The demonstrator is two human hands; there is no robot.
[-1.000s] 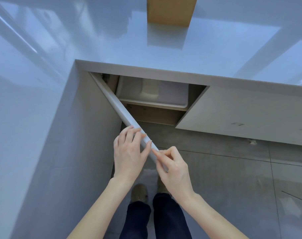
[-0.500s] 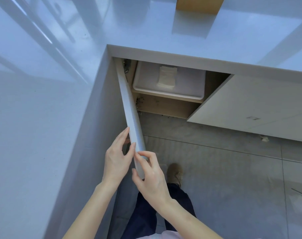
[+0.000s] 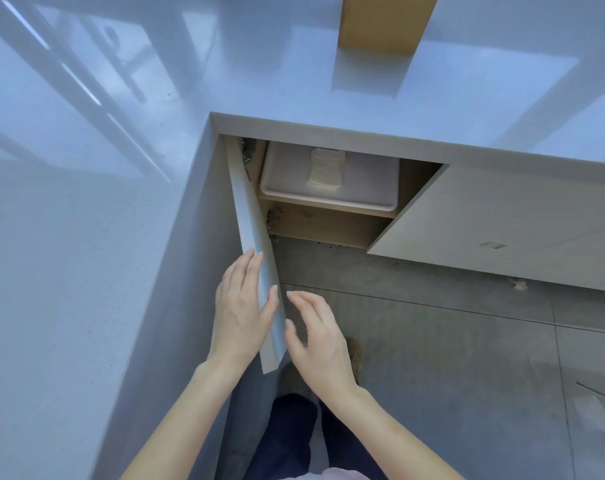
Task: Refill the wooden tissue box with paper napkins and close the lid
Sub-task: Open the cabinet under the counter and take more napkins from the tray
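Observation:
The wooden tissue box [image 3: 384, 24] stands on the glossy white countertop [image 3: 155, 133] at the top edge of view, partly cut off. Below the counter a cabinet is open; inside it a white tray [image 3: 283, 188] on a shelf holds a stack of paper napkins [image 3: 326, 168]. My left hand [image 3: 240, 313] grips the top edge of the open left cabinet door [image 3: 256, 251], thumb on its inner side. My right hand [image 3: 320, 337] hovers just right of the door edge, fingers apart and holding nothing.
The right cabinet door [image 3: 502, 220] stands open too, angled outward. Under the tray shelf is a lower wooden shelf [image 3: 322, 226]. Grey tiled floor [image 3: 450, 358] lies below, with my legs and shoes between the counter side and the doors.
The left door has swung further open toward the counter side, exposing the tray and napkins more. My right hand has let go of the door edge; my left hand still holds it.

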